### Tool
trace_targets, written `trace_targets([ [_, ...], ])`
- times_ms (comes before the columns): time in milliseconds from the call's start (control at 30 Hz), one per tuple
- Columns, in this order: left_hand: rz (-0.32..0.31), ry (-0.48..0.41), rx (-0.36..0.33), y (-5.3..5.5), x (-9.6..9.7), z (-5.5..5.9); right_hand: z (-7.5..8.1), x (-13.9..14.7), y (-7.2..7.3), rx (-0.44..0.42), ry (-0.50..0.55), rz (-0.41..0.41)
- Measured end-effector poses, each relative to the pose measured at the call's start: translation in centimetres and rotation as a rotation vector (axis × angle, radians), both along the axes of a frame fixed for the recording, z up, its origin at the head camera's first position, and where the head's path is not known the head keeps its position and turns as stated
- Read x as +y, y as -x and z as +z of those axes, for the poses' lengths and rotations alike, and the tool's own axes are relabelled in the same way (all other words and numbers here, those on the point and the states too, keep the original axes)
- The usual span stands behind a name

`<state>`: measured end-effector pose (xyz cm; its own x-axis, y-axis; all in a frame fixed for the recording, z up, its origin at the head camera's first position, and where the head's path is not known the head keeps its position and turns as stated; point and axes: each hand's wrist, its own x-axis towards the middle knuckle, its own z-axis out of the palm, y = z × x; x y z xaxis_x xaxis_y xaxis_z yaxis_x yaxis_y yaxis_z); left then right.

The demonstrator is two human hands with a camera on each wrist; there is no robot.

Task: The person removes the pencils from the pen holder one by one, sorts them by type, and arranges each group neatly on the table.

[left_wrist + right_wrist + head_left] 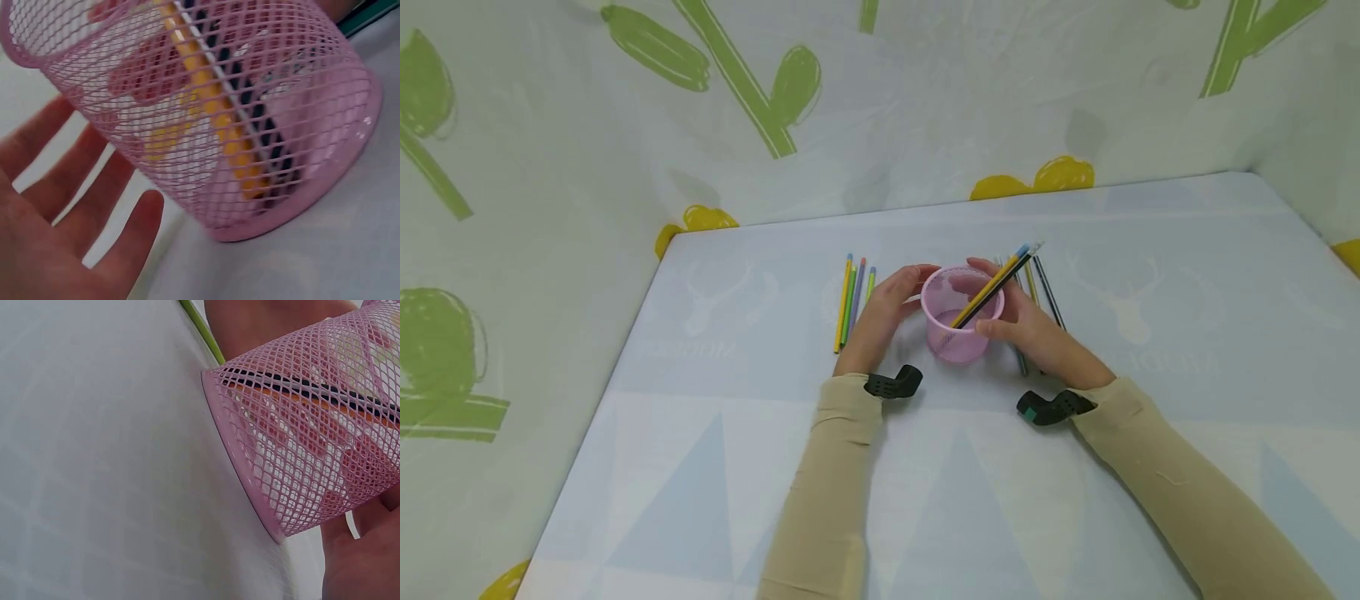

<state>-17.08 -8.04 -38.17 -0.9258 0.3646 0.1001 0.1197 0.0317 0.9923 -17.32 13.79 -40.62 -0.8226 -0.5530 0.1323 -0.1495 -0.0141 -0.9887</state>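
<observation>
A pink mesh pencil cup (957,346) stands at the middle of the table between both hands. Inside it lean a yellow pencil (992,283) and a black pencil (995,297), their upper ends jutting over the right rim. My right hand (1030,329) grips the cup's right side, thumb on the near side and fingers toward the back. On the other side, my left hand (883,317) has its fingers spread and fairly straight against the cup's wall. The left wrist view shows these fingers (94,187) reaching beside the mesh.
Several coloured pencils (851,304) lie side by side just left of the left hand. Several darker pencils (1049,292) lie to the right, partly hidden behind the right hand. A pale patterned cloth (775,467) covers the table, which meets a printed backdrop (887,108).
</observation>
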Motion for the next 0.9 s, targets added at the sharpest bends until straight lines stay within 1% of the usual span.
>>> trace_targets([
  [67, -0.047, -0.011, 0.001, 0.0, 0.3, -0.2, 0.1, 0.1, 0.0, 0.003, -0.021, -0.011],
  [100, -0.058, 0.011, -0.003, -0.1, 0.4, -0.2, 0.1, 0.1, 0.0, 0.002, -0.031, -0.017],
  [167, -0.073, 0.064, -0.016, 0.3, 0.7, -1.0, 0.1, 0.2, 0.0, 0.007, -0.054, -0.027],
  [267, -0.062, 0.171, -0.044, 0.7, 0.9, -2.1, 0.0, 0.3, 0.0, 0.005, -0.057, -0.027],
  [333, -0.051, 0.206, -0.043, 1.0, 1.0, -2.9, 0.0, 0.3, 0.0, 0.005, -0.064, -0.02],
  [367, -0.042, 0.227, -0.041, 1.0, 1.0, -2.9, 0.2, 0.2, -0.2, 0.007, -0.075, -0.021],
  [400, -0.04, 0.227, -0.037, 1.1, 1.0, -3.1, 0.4, 0.2, -0.3, 0.0, -0.068, -0.014],
  [467, -0.028, 0.24, -0.023, 1.2, 1.0, -3.1, 1.0, 0.1, -0.6, -0.014, -0.052, -0.006],
  [533, -0.023, 0.252, -0.022, 1.2, 1.0, -3.2, 1.6, -0.1, -0.9, -0.027, -0.022, -0.019],
  [633, -0.035, 0.239, -0.013, 1.2, 0.8, -3.3, 2.0, -0.5, -1.3, -0.04, 0.022, -0.085],
  [700, -0.043, 0.228, -0.017, 1.1, 0.7, -3.4, 2.0, -0.7, -1.5, -0.021, 0.013, -0.156],
  [800, -0.058, 0.205, -0.024, 1.0, 0.8, -3.5, 2.0, -0.9, -1.7, 0.015, 0.026, -0.239],
  [867, -0.072, 0.189, -0.04, 1.0, 0.9, -3.3, 1.9, -0.9, -1.7, 0.038, 0.062, -0.27],
  [900, -0.079, 0.18, -0.047, 0.9, 0.9, -3.2, 1.9, -0.9, -1.6, 0.049, 0.096, -0.277],
])
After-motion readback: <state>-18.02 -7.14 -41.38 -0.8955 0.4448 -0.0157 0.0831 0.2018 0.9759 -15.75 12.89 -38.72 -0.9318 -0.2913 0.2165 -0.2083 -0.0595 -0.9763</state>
